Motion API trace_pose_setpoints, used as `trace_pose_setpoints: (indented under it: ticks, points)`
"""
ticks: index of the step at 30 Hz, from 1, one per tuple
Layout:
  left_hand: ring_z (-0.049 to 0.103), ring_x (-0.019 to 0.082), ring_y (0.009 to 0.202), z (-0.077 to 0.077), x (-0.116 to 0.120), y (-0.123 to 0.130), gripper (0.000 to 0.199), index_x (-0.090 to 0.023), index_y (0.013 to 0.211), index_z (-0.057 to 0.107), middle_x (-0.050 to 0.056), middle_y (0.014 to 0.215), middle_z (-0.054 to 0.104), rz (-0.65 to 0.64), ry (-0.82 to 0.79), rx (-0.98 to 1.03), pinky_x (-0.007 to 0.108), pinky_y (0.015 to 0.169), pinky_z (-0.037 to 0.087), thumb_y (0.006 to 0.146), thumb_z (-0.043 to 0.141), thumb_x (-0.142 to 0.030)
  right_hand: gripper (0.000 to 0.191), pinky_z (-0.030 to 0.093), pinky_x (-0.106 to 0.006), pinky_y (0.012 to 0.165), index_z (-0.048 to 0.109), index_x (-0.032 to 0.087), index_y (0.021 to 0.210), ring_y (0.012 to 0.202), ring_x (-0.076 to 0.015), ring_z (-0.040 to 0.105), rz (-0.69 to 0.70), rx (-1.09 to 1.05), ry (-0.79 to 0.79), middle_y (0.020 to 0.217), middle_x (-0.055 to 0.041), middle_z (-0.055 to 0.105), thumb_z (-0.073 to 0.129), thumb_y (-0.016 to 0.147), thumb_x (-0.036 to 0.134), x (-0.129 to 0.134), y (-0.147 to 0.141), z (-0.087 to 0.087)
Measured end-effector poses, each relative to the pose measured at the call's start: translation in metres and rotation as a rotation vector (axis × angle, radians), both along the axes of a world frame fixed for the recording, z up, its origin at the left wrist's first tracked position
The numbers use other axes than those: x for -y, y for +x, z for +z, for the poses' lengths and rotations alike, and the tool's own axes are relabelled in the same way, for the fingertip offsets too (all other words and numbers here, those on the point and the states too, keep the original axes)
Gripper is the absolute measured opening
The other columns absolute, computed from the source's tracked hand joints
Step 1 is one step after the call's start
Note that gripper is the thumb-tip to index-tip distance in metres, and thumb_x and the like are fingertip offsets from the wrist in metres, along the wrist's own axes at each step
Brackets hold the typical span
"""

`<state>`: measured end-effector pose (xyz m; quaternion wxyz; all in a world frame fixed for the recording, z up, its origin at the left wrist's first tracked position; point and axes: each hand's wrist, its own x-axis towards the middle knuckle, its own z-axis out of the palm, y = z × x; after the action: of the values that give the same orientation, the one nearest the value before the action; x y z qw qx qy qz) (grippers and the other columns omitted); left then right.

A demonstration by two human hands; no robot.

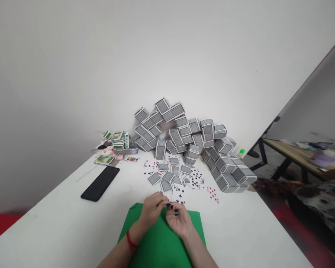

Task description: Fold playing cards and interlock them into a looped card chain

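Note:
Over a green sheet at the near table edge, my left hand and my right hand meet at the fingertips. Both are closed in a pinch, and anything between the fingers is too small to make out. A red band circles my left wrist. Dark nail polish shows on my right fingers. Just beyond the hands lies a black-suited playing card, face up. Behind it are scattered grey-backed cards, with red-suited cards to the right.
Grey card-patterned blocks are stacked against the wall, and more blocks stand at the right edge. A black phone lies left on the white table. Green card boxes sit at the back left. Another desk is far right.

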<state>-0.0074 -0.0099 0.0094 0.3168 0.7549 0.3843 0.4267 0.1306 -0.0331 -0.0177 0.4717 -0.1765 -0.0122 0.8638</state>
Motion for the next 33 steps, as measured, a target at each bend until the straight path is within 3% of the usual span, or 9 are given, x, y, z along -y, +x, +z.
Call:
trace_pose_setpoints:
  ticks: [5,8,11,15,18,22,28,33]
  points:
    - [0.050,0.015,0.059,-0.001,-0.001,-0.004,0.030,-0.021,0.066,0.065,0.003,0.061,0.057,-0.042,0.014,-0.095,0.025,0.059,0.033,0.082,0.043,-0.032,0.007,0.031,-0.008,0.035,0.056,0.008,0.069,0.034,0.0007,0.035,0.022,-0.038,-0.032,0.046,0.0071,0.047,0.055,0.065,0.003,0.003,-0.001,0.004]
    - [0.049,0.015,0.058,0.001,-0.001,-0.005,0.030,-0.021,0.066,0.065,0.003,0.060,0.056,-0.035,0.001,-0.071,0.026,0.059,0.034,0.082,0.043,-0.033,0.008,0.031,-0.009,0.035,0.056,0.008,0.069,0.035,0.0000,0.037,0.012,0.073,0.015,0.045,0.0067,0.048,0.060,0.063,0.004,0.003,0.000,0.009]
    - [0.049,0.014,0.058,0.002,-0.003,-0.003,0.031,-0.019,0.075,0.066,0.003,0.062,0.055,-0.063,-0.100,0.048,0.025,0.059,0.037,0.081,0.042,-0.037,0.012,0.034,-0.013,0.038,0.057,0.011,0.071,0.038,-0.0029,0.043,-0.124,0.382,0.178,0.048,0.0038,0.054,0.066,0.064,0.011,0.002,0.001,0.014]
    - [0.046,0.011,0.045,0.001,-0.009,0.001,0.044,-0.015,0.099,0.056,0.000,0.062,0.052,0.002,-0.417,0.343,0.023,0.043,0.036,0.081,0.035,-0.048,0.025,0.031,-0.017,0.037,0.054,0.014,0.068,0.036,-0.0065,0.046,-0.288,0.875,0.436,0.048,0.0011,0.058,0.063,0.071,0.037,-0.002,0.002,0.016]
    - [0.041,0.009,0.038,-0.003,-0.011,0.004,0.040,-0.015,0.083,0.054,-0.005,0.051,0.045,0.053,-0.506,0.309,0.021,0.039,0.032,0.079,0.035,-0.051,0.033,0.030,-0.018,0.036,0.049,0.017,0.064,0.034,-0.0085,0.046,-0.247,1.047,0.528,0.043,0.0024,0.056,0.057,0.072,0.048,-0.002,0.002,0.014]
    - [0.038,0.010,0.042,-0.009,-0.012,0.007,0.033,-0.019,0.057,0.040,-0.007,0.044,0.036,0.143,-0.341,0.076,0.021,0.045,0.030,0.079,0.037,-0.043,0.034,0.030,-0.020,0.035,0.045,0.020,0.065,0.030,-0.0088,0.042,-0.197,1.197,0.576,0.039,0.0056,0.053,0.050,0.074,0.053,0.001,-0.005,0.010]
    - [0.037,0.010,0.042,-0.015,-0.013,0.009,0.033,-0.019,0.051,0.035,-0.005,0.042,0.036,0.288,-0.158,-0.191,0.022,0.046,0.024,0.080,0.035,-0.036,0.032,0.030,-0.020,0.035,0.043,0.021,0.071,0.029,-0.0088,0.041,-0.185,1.262,0.556,0.038,0.0076,0.051,0.044,0.075,0.052,0.004,-0.017,0.005]
    - [0.042,0.011,0.042,-0.017,-0.009,0.011,0.037,-0.018,0.051,0.044,-0.002,0.043,0.043,0.335,-0.084,-0.264,0.023,0.047,0.024,0.082,0.031,-0.034,0.031,0.032,-0.020,0.034,0.042,0.021,0.073,0.031,-0.0106,0.046,-0.299,1.330,0.452,0.043,0.0067,0.053,0.049,0.072,0.051,0.003,-0.020,0.006]
